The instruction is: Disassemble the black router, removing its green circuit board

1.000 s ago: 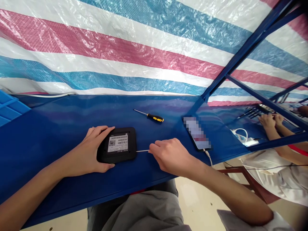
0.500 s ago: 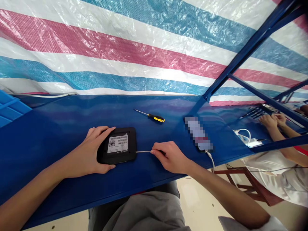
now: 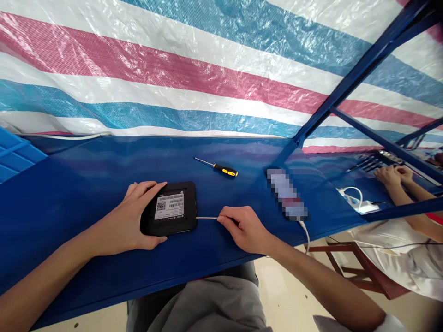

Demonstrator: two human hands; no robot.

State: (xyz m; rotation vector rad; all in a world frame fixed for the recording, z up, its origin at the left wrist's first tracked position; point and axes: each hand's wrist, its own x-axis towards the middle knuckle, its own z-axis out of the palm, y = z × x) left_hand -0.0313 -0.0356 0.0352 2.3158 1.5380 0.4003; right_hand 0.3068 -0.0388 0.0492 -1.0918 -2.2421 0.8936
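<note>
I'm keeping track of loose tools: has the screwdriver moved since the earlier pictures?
No; judged against the blue post, the screwdriver lies in the same place on the table.

The device (image 3: 175,208) is black, the table (image 3: 221,194) blue, the sheet (image 3: 180,69) striped.

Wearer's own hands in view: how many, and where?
2. Left hand spans the box's left end; right hand pinches the thin white piece at its right side. Some fingers are partly hidden.
</note>
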